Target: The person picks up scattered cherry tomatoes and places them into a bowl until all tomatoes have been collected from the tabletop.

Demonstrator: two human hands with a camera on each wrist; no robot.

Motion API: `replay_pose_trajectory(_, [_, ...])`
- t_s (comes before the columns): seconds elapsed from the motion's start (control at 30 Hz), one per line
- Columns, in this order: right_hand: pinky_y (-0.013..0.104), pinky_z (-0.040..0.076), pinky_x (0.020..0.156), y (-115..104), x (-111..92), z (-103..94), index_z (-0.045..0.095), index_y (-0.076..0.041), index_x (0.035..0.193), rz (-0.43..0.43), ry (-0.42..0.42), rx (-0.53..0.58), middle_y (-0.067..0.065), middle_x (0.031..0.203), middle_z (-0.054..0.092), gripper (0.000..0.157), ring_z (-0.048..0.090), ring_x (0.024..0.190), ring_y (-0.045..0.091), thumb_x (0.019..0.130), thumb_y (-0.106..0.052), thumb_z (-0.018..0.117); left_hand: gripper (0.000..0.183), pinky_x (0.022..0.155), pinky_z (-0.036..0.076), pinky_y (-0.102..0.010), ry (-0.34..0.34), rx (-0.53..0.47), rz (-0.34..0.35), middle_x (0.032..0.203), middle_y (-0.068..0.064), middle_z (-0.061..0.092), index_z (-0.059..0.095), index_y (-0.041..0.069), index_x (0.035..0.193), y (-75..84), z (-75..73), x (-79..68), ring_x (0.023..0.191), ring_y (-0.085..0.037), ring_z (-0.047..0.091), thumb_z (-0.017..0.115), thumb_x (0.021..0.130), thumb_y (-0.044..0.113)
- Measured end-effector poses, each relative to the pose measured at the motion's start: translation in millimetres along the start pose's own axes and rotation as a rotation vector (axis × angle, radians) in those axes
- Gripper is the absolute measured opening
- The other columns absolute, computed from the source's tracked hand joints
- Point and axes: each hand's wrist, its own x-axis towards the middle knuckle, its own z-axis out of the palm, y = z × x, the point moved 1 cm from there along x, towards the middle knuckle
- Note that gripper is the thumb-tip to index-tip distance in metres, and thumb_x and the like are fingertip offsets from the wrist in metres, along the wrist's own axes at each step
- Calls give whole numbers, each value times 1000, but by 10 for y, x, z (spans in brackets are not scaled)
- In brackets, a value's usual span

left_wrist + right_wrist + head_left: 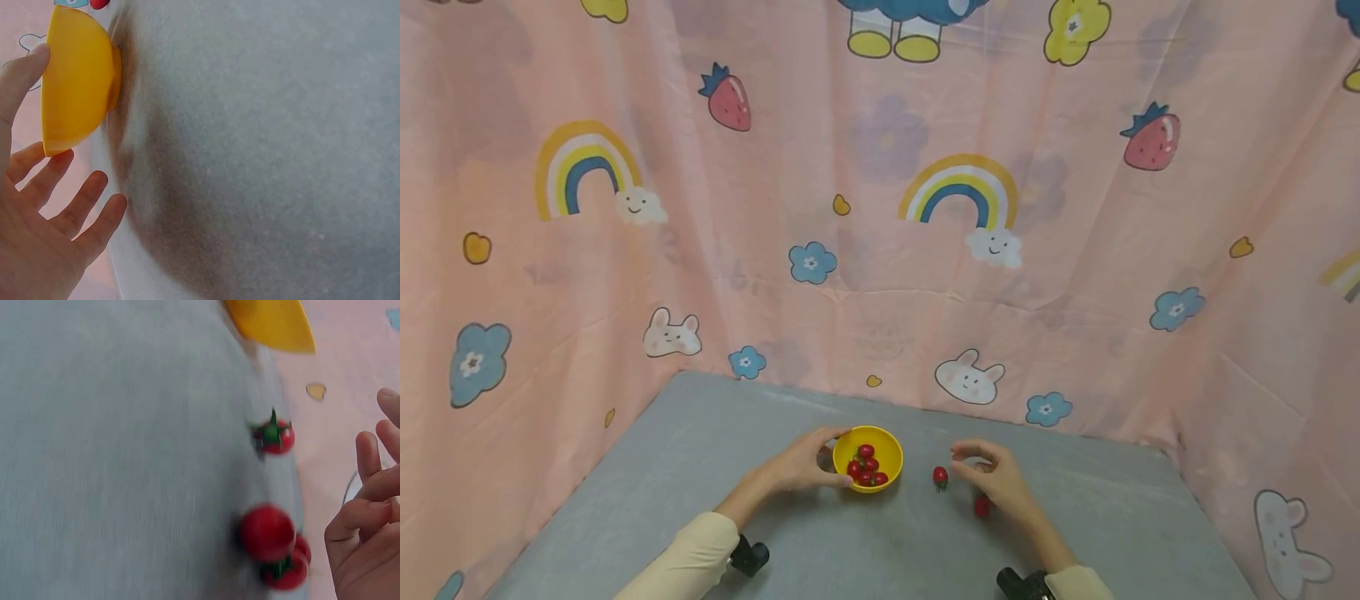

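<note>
A yellow bowl [891,454] with several small red cherry tomatoes [867,465] in it stands on the grey table. My left hand [805,462] grips its left side, thumb and fingertips at the rim, while the other fingers spread apart in the left wrist view. To the right of the bowl, my right hand [996,479] hovers with bent fingers and nothing between them. One loose tomato [940,477] lies left of its fingertips. Another tomato [982,505] shows partly under the hand; the right wrist view shows a cluster of tomatoes [269,532] there, one with a green stem.
The grey table [865,550] reaches back to a pink curtain [880,333] printed with rainbows, rabbits and flowers, which also hangs along both sides. A dark camera [749,556] is strapped to the left wrist, and another camera [1024,585] to the right.
</note>
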Motion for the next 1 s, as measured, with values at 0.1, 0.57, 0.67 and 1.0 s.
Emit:
replay_pose_trajectory(0.1, [21, 38, 49, 41, -59, -127, 67, 8, 118, -9, 16, 3, 17, 104, 67, 31, 43, 53, 11, 92, -7, 76, 81, 97, 50, -50, -5, -3, 1, 145, -16, 49, 44, 6, 152, 3, 2, 0, 116, -31, 57, 83, 86, 35])
replay_pose_trajectory(0.57, [22, 33, 46, 188, -373, -460, 70, 0, 116, 55, 49, -140, 13, 104, 69, 35, 34, 51, 8, 86, -14, 83, 81, 98, 50, -51, -1, -17, -3, 145, -17, 49, 44, 7, 152, 14, 6, -11, 116, -32, 55, 83, 86, 34])
replay_pose_trajectory(0.67, [22, 32, 46, 185, -422, -452, 70, -3, 119, 94, 24, -179, 11, 106, 69, 41, 32, 50, 8, 84, -18, 85, 81, 98, 50, -52, -1, -22, -7, 146, -17, 48, 44, 6, 152, 20, 8, -11, 117, -33, 55, 83, 87, 34])
replay_pose_trajectory(1.0, [23, 36, 54, 172, -521, -380, 68, -5, 122, 152, -25, -245, 8, 108, 68, 47, 57, 84, 20, 83, -23, 86, 82, 97, 51, -50, -4, -5, -10, 147, -15, 48, 43, 8, 153, 14, 9, -6, 116, -31, 56, 82, 87, 37])
